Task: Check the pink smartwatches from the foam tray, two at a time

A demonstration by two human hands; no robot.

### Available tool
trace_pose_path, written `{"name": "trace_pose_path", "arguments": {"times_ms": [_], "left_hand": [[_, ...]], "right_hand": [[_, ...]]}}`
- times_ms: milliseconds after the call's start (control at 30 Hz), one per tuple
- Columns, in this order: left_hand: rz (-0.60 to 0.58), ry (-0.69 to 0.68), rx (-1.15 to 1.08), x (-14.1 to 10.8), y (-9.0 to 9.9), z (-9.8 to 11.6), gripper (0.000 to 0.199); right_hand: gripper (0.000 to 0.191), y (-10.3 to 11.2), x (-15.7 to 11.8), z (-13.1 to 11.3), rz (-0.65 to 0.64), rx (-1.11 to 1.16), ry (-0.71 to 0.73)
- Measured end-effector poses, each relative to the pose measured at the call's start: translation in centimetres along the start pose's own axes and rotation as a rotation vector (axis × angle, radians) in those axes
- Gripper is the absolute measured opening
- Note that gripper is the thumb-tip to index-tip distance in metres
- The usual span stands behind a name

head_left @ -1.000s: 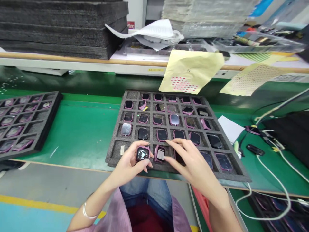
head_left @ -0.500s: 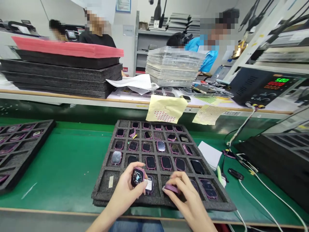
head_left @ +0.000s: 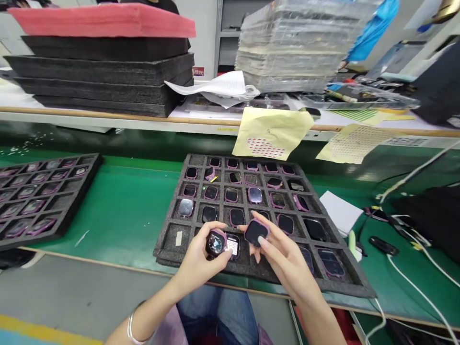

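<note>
My left hand [head_left: 204, 251] grips a purple-framed smartwatch [head_left: 216, 242] whose screen shows a lit watch face. Just right of it, a second smartwatch [head_left: 233, 245] with a white lit screen lies over the tray; whether my left fingers also touch it I cannot tell. Between thumb and fingers, my right hand [head_left: 278, 244] holds another purple smartwatch [head_left: 256, 232], its dark screen tilted up toward me. Both hands are above the front of a black foam tray [head_left: 172, 261], whose compartments hold several purple smartwatches.
Another foam tray [head_left: 77, 201] of watches sits at the left on the green bench [head_left: 122, 215]. White paper [head_left: 339, 212], a small black device [head_left: 384, 245] and white cables [head_left: 413, 278] lie to the right. Stacked black foam [head_left: 108, 72] and clear plastic trays [head_left: 283, 48] fill the shelf behind.
My right hand has lifted its watch out of the tray and turned its screen up, closer to my left hand. The camera view has tilted down.
</note>
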State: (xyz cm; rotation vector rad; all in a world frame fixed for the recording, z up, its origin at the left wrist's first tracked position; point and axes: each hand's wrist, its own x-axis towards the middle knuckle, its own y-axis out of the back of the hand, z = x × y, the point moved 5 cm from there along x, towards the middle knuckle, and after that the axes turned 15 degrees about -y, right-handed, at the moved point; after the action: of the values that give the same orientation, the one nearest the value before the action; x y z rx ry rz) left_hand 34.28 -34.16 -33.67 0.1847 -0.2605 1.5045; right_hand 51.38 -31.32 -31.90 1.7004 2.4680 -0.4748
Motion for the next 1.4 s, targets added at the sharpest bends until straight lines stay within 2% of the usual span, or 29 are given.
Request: {"name": "trace_pose_path", "arguments": {"times_ms": [200,367,500,667,800,967,1133,1400], "left_hand": [[-0.005,0.043,-0.017,-0.3,-0.1,-0.1,0.038],[-0.004,0.033,-0.012,-0.5,0.0,-0.1,0.037],[-0.007,0.035,-0.012,-0.6,0.0,-0.2,0.036],[0.003,0.038,-0.005,-0.6,0.0,-0.4,0.032],[-0.005,0.038,0.016,-0.6,0.1,-0.2,0.03],[-0.059,0.059,0.073,-0.7,0.4,-0.4,0.019],[-0.058,0.075,0.029,-0.8,0.5,-0.7,0.023],[-0.05,0.077,0.051,-0.5,0.5,0.0,0.019]], "right_hand": [[0.043,0.2,-0.3,0.0,-0.006,0.159,0.009],[0.034,0.1,-0.3,0.2,-0.087,0.196,-0.03],[0.04,0.0,-0.7,0.3,-0.067,0.162,-0.05],[0.049,-0.2,-0.8,0.7,-0.1,0.097,-0.067],[0.047,0.0,-0.7,1.0,-0.12,0.102,-0.088],[0.043,0.0,-0.8,1.0,-0.114,0.118,-0.107],[0.044,0.0,-0.9,1.0,-0.09,0.103,-0.106],[0.044,0.2,-0.7,1.3,-0.121,0.086,-0.12]]}}
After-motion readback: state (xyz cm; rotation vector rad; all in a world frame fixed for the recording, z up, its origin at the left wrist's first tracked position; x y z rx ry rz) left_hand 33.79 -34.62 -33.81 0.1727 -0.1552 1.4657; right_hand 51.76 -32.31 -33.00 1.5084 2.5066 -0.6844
